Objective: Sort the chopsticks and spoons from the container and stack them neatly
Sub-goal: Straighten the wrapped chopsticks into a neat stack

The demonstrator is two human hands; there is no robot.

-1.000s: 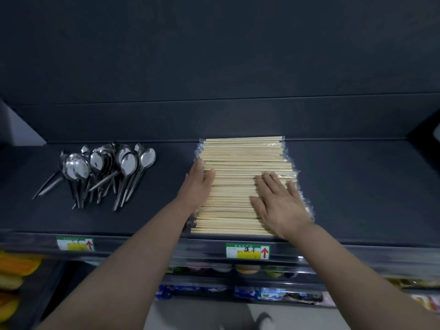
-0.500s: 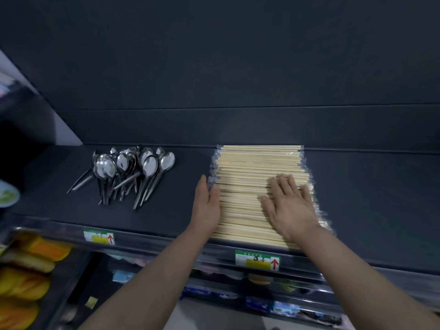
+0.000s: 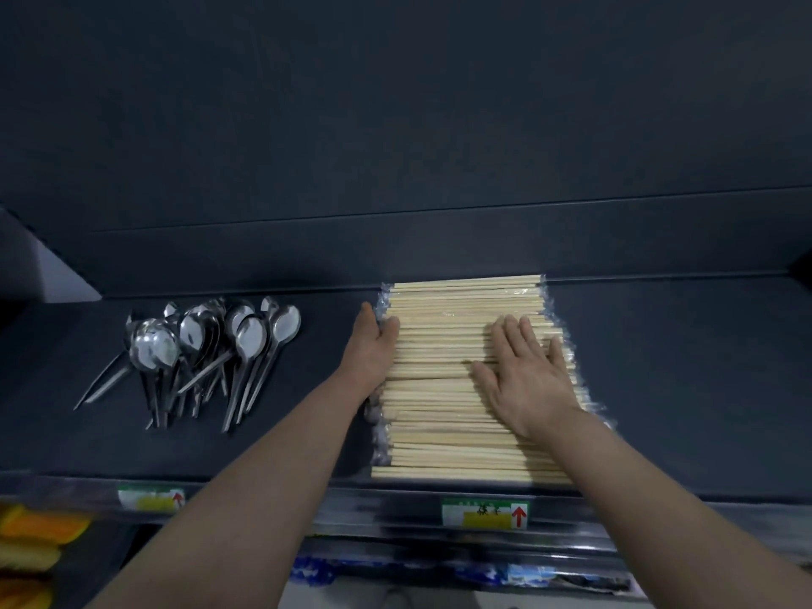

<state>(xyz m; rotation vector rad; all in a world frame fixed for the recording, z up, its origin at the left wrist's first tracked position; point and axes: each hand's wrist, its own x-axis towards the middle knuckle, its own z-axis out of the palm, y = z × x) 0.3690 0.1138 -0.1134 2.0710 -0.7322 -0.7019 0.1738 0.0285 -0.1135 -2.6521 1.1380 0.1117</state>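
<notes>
Several wrapped wooden chopsticks (image 3: 444, 345) lie side by side in a flat stack on the dark shelf (image 3: 685, 380), running left to right. My left hand (image 3: 371, 349) presses its straight fingers against the stack's left ends. My right hand (image 3: 525, 373) lies flat, palm down, on top of the stack toward its right side. A loose pile of several metal spoons (image 3: 206, 345) rests on the shelf to the left, bowls toward the back, handles fanned toward me.
The shelf's back wall (image 3: 395, 252) rises right behind the chopsticks. Price labels (image 3: 485, 514) sit on the shelf's front rail. Orange and yellow packages (image 3: 30, 542) fill a lower shelf at the bottom left.
Both hands have slid a little farther back along the chopstick stack. The camera view shifted; spoons and chopsticks stay where they were.
</notes>
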